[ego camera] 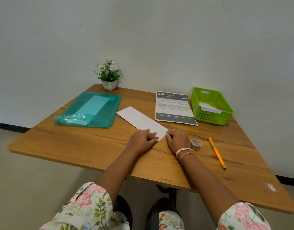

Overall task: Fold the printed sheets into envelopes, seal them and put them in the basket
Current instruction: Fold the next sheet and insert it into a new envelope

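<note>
A white sheet folded into a long strip point(139, 119) lies at a slant in the middle of the wooden table point(76, 146). My left hand point(143, 138) presses flat on its near end, fingers together. My right hand point(177, 141) rests beside that same near corner, fingertips touching the paper's edge. A printed sheet point(173, 107) with dark bands lies flat further back on the right. The green plastic basket point(226, 113) stands at the back right and holds a folded white paper point(209, 107).
A roll of patterned tape point(196, 144) sits just right of my right wrist. A yellow pen point(216, 152) lies beyond it. A teal plastic folder point(91, 110) lies at the back left, a small potted flower plant point(109, 75) behind it against the wall.
</note>
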### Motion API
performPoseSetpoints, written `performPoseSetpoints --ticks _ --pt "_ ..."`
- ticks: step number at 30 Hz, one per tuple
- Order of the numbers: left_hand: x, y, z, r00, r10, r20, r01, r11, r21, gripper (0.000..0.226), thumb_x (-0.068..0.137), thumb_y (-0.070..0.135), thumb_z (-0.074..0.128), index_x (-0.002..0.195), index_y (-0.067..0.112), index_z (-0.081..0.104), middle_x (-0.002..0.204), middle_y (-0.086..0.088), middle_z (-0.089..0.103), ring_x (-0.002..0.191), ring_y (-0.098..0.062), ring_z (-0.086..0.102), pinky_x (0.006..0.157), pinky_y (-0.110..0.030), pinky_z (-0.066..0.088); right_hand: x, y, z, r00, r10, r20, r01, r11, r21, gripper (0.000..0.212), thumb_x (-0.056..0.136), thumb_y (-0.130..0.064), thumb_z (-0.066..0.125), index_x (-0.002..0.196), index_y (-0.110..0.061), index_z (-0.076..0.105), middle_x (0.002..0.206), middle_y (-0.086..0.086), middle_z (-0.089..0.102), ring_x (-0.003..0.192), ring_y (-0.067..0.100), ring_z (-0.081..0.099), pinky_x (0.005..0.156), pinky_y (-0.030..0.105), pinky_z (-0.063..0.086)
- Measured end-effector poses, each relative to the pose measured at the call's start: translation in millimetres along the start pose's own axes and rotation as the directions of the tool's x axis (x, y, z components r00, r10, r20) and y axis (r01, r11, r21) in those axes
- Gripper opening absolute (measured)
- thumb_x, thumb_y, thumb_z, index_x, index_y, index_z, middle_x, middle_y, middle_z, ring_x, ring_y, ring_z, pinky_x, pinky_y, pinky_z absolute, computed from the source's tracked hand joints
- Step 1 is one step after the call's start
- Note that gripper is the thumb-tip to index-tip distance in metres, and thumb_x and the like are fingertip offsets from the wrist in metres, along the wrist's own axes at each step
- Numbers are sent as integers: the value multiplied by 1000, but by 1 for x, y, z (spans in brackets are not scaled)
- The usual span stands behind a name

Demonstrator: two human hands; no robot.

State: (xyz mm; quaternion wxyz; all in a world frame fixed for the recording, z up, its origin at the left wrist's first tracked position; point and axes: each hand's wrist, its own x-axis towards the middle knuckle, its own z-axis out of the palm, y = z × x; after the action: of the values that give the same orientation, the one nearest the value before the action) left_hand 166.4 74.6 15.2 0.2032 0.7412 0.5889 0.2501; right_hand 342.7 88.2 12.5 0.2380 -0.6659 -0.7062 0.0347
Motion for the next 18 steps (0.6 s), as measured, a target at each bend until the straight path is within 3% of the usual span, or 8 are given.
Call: performPoseSetpoints --ticks 5,11,14,18 --pt "-1 0 0 1000 25 -12 -25 1000 -9 29 91 40 61 118 30 68 140 4 53 132 -15 46 111 -39 36 11 -6 -5 996 37 85 -40 999 36 25 90 -28 58 105 -12 72 106 11 69 97 28 61 81 34 50" --pt "-1 -4 1 1000 28 -10 -28 999 -20 29 90 40 62 116 31 69 140 3 54 132 -16 46 108 -38 37 41 -10 -8 912 343 225 -399 868 295 18 74 -21 76 87 -8 75 88 4 70 89 22 64 74 29 49" --pt "-2 -1 1 998 52 -29 -52 999 -9 29 89 40 63 115 29 70 135 5 58 131 -13 47 110 -39 36 49 -15 -13 837 458 299 -530 816 232 49 72 -25 82 111 -1 64 106 10 67 100 28 63 71 29 48" --pt "-4 1 1 996 59 -62 -59 998 -5 31 86 42 66 112 27 72 131 3 62 111 -12 60 98 -36 49 52 -18 -20 797 507 327 -579 796 177 68 71 -25 83 126 -1 51 124 14 60 113 29 58 85 34 51"
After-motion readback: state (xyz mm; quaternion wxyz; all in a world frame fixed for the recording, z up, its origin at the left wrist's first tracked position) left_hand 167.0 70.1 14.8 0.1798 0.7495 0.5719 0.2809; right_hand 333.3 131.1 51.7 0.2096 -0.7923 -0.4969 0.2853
